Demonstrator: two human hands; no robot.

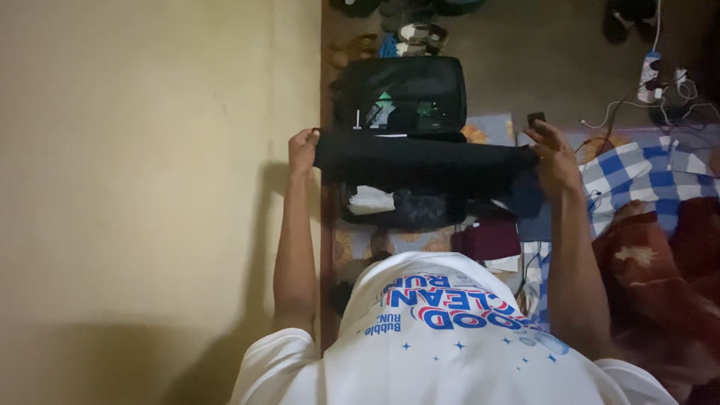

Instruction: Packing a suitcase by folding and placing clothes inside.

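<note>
Hands grip opposite ends of a folded black cloth garment (424, 159): left hand (303, 148) closed on its left end, right hand (553, 150) on its right; its long axis runs left-right above an open black suitcase (409, 94).

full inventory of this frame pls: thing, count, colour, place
Dark garment: 1, black, stretched between both hands over the suitcase
Suitcase: 1, black, open on the floor
Maroon pouch: 1, beside the suitcase, near edge
Checked cloth: 1, blue and white, right
Red blanket: 1, lower right
Power strip: 1, white, top right, cables attached
Footwear: several, dark, top
Wall: beige, left
Left hand: grips the garment's left end
Right hand: grips its right end
</note>
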